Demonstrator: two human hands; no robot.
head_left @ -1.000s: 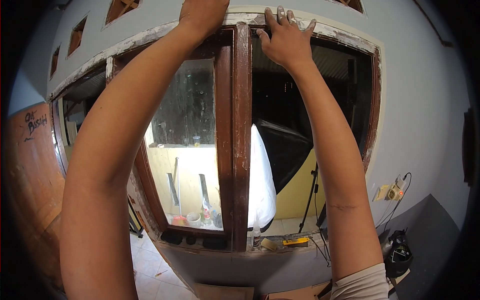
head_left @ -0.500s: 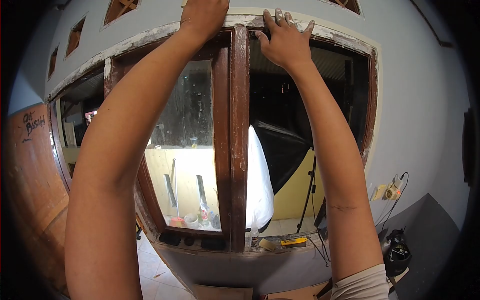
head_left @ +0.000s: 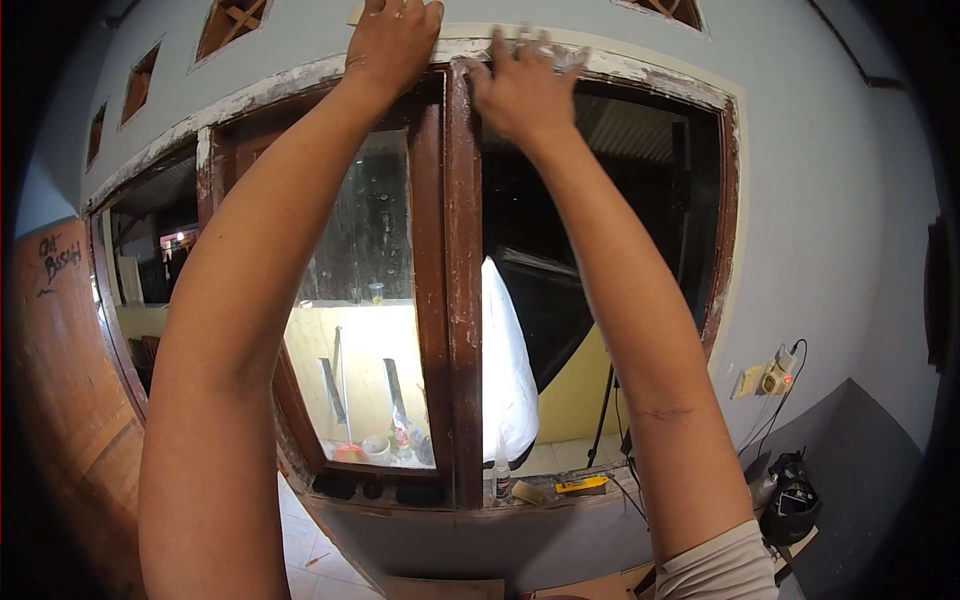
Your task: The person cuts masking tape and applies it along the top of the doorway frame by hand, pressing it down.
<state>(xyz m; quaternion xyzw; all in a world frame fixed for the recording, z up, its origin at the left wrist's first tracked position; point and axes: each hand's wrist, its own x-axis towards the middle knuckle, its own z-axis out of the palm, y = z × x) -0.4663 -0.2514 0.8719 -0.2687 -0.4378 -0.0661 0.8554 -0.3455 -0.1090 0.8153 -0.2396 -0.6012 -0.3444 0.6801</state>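
My left hand (head_left: 395,45) is raised to the top of the window frame, its fingers curled. A small cream-coloured edge (head_left: 355,15) shows beside that hand; what the fingers hold is mostly hidden. To its right, my right hand (head_left: 525,90) lies against the top rail with fingers spread, slightly blurred. The worn top rail (head_left: 670,84) has flaking white and brown paint. Above it runs a thin cream strip (head_left: 620,58) along the wall. Beneath both hands stands the brown centre post (head_left: 462,290).
On the sill sit a small bottle (head_left: 502,475), a tan block (head_left: 528,492) and a yellow cutter (head_left: 581,485). A plugged-in adapter (head_left: 778,378) with cables is on the right wall, above a black bag (head_left: 790,510). A white softbox (head_left: 508,370) stands behind the opening.
My right hand has slid left along the top rail, closer to the centre post. My left hand stays at about the same spot on the frame. The view has shifted slightly.
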